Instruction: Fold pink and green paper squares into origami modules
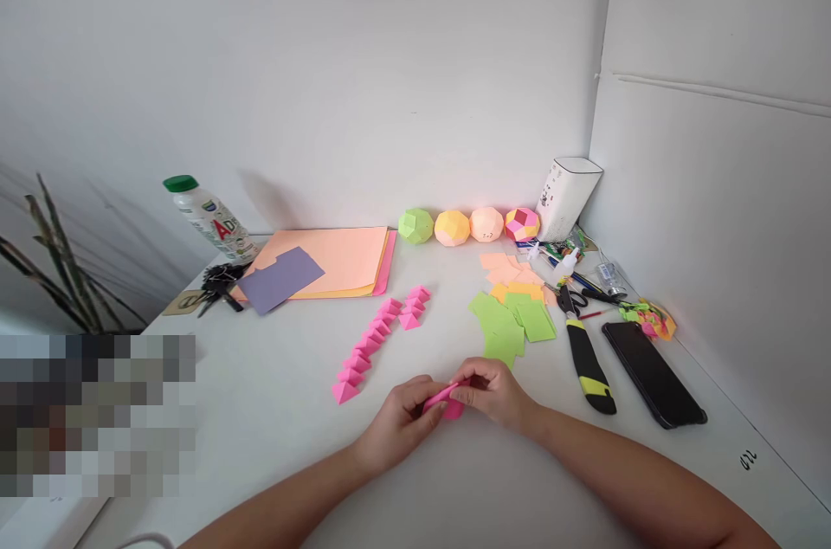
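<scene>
Wall [325, 55]: white, fills upper half of frame; meets a 2nd white wall at a corner, upper R.
Desk [247, 410]: white top, across lower half of frame.
Your L hand [399, 419]: thumb & fingers pinched on L part of the pink paper piece [454, 410], no free gap.
Your R hand [497, 389]: thumb & fingertips pinched on same piece, R side, also no free gap.
Pink piece: btwn your two hands, lower ctr of frame; partly hidden by your fingers, so can't tell its full shape.
Pink folded units [369, 345]: long slanting row, ctr of frame, up-L of your L hand; short row [414, 307] near its top end.
Green sheets [499, 328]: overlapping, just above your R hand; orange & peach ones farther up.
Paper balls [453, 228]: 4 in line by wall, upper ctr: green, orange, peach, pink/yellow.
Paper stack [338, 255]: L of ctr, peach on top; purple sheet [282, 280] over its L part.
Bottle [211, 220]: white w/ green cap, upper L; keys nr base.
Phone [653, 374]: black, lower R; black/lime tool [588, 363] lies L of it.
</scene>
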`<state>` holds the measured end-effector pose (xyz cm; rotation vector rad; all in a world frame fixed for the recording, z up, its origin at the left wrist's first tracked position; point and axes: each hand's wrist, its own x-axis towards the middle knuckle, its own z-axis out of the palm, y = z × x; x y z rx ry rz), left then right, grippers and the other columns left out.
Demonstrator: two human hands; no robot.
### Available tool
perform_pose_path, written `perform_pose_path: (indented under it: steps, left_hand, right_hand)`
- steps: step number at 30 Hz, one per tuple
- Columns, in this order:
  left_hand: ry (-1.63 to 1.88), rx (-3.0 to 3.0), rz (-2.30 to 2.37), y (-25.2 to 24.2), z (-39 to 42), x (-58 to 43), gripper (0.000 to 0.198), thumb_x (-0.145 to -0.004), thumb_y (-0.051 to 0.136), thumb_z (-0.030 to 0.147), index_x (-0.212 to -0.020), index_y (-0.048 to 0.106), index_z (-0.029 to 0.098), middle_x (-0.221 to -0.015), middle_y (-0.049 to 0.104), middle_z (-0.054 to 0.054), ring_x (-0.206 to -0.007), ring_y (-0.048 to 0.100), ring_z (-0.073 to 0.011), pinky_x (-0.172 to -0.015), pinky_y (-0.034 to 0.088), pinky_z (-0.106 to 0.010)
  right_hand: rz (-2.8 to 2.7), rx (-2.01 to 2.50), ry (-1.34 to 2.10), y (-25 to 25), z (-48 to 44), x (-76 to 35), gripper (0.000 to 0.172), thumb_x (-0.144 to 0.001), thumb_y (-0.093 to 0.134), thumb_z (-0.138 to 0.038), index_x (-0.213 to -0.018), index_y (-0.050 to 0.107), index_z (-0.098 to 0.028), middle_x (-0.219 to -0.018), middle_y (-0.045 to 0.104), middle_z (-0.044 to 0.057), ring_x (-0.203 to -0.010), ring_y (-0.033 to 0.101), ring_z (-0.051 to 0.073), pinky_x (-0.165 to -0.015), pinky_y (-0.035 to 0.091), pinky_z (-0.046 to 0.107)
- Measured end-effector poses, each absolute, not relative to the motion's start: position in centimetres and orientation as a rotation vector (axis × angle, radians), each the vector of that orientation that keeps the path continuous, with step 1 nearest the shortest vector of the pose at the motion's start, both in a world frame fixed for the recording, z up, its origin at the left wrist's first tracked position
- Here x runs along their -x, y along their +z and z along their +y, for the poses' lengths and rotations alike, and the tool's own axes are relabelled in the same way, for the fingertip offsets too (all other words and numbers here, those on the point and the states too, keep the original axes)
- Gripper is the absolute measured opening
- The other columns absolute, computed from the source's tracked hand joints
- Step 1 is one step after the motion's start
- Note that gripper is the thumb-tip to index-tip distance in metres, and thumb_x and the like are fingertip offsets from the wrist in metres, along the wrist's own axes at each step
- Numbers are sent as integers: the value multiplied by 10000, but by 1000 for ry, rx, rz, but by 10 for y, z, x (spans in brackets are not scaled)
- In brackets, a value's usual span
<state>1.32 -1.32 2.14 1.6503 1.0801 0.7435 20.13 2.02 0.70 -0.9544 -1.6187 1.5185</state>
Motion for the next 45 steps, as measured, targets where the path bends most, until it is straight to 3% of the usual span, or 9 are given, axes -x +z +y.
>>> perform_pose_path:
  steps: [23, 30, 35, 40, 45]
  left_hand:
    - [761, -1535, 1067, 20, -11, -13, 200, -816, 553, 278, -945, 680, 192, -803, 604, -41, -740, 553, -177, -643, 447, -275]
    - [790, -1183, 938, 19, -9, -12, 308, -785, 624, 355, -1034, 626, 174, -909, 664, -67, -795, 610, -191, -667, 488, -298]
    - [779, -1197, 906, 25, -8, -12, 289, -777, 636, 368, -999, 655, 185, -979, 674, -78, -877, 620, -220, -733, 496, -324]
    - [832, -1135, 930, 24, -9, -15, 313, -736, 671, 405, -940, 637, 170, -886, 666, -66, -833, 615, -207, -718, 490, -325]
    - [869, -1056, 979, 19, -8, -14, 312, -701, 706, 399, -890, 628, 164, -728, 618, -6, -613, 530, -113, -579, 427, -252]
  right_hand:
    - [-1647, 982, 1482, 14, 20, -202, 184, -764, 655, -333, -708, 656, -158, -647, 592, 4, -614, 533, 130, -581, 435, 246]
    - [-1686, 993, 1387, 11, 18, -200, 146, -808, 584, -317, -780, 567, -175, -766, 587, 14, -658, 527, 124, -590, 442, 237]
    - [-1783, 1004, 1333, 8, 16, -198, 185, -780, 627, -291, -931, 647, -188, -857, 676, 49, -755, 607, 170, -664, 491, 283]
    - [-1724, 1045, 1360, 12, 15, -198, 217, -784, 634, -351, -886, 709, -174, -791, 712, 58, -706, 647, 186, -637, 511, 299]
    - [-1689, 1051, 1401, 11, 15, -199, 240, -797, 622, -375, -856, 700, -155, -721, 701, 53, -648, 643, 172, -587, 503, 277]
